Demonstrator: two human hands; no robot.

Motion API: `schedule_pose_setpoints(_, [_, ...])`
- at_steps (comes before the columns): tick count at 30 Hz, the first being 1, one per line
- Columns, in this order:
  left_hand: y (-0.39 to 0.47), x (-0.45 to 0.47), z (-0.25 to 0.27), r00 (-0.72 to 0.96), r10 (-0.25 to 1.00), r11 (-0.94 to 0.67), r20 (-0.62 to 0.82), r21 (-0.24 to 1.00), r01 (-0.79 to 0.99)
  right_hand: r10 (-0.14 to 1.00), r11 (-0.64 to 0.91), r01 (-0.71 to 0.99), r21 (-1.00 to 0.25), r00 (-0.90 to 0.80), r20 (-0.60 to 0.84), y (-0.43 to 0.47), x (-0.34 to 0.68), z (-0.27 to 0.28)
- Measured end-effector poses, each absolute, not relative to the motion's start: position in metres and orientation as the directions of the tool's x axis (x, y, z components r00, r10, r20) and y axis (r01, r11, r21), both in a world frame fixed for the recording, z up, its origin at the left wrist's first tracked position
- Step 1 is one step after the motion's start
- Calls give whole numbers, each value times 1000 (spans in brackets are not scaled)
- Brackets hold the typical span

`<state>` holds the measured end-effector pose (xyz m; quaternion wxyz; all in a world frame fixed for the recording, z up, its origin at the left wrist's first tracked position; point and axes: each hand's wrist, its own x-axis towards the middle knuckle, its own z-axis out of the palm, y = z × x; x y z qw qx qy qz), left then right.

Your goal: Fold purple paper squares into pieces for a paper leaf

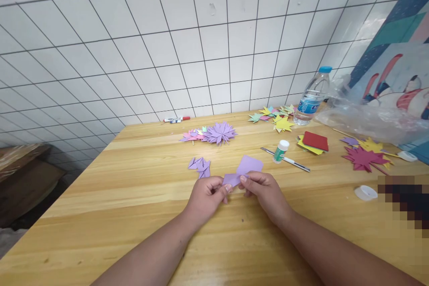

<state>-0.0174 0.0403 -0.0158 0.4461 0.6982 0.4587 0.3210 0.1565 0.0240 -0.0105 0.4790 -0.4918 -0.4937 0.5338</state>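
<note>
Between my two hands is a folded piece of purple paper point(232, 180), held just above the wooden table. My left hand point(208, 194) pinches its left end between thumb and fingers. On the other side, my right hand point(266, 192) grips the right end, thumb on top. Just behind the paper lies a flat purple sheet point(250, 165). Several small folded purple pieces point(201, 166) lie beyond my left hand. A glue stick point(280, 151) with a white cap stands beyond my right hand, next to a slim craft knife point(298, 166) lying flat.
Purple and pink paper flowers point(220, 133) lie further back, with markers point(176, 119) behind. To the right are red and yellow paper squares point(315, 141), a water bottle point(311, 96), a dark red paper flower point(363, 158), a clear plastic bag point(372, 118) and a small white lid point(366, 193).
</note>
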Motion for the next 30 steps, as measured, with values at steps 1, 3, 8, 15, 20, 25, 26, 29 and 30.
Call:
schedule_pose_setpoints(1, [41, -17, -16, 374, 927, -175, 35, 922, 346, 997, -59, -35, -998, -58, -56, 24, 157, -10])
schedule_pose_setpoints(3, [41, -17, -15, 376, 926, -156, 25, 934, 322, 996, -54, -36, -998, -72, -51, 24, 157, -10])
schedule_pose_setpoints(8, [41, -18, -13, 366, 930, -102, -11, 952, 287, 995, -94, -98, -991, -44, -91, 25, 160, -11])
schedule_pose_setpoints(15, [41, -18, -16, 379, 925, -94, -26, 951, 295, 988, 12, 71, -997, -153, 1, 24, 157, -11])
schedule_pose_setpoints(20, [41, -16, -16, 418, 908, -115, -29, 942, 314, 997, 26, 195, -980, -77, 11, 24, 157, -15])
schedule_pose_setpoints(25, [41, -14, -11, 374, 925, -61, -60, 951, 303, 1000, 31, 183, -983, -5, 31, 26, 160, -16])
schedule_pose_setpoints(26, [41, -13, -10, 368, 928, -64, -59, 947, 314, 1000, 27, 181, -983, 9, 29, 26, 160, -16])
schedule_pose_setpoints(29, [40, -13, -9, 366, 929, -86, -55, 930, 357, 999, 27, 195, -980, 39, 36, 25, 160, -14])
schedule_pose_setpoints(30, [40, -13, -9, 368, 928, -90, -54, 927, 364, 998, 34, 204, -978, 41, 43, 25, 160, -14])
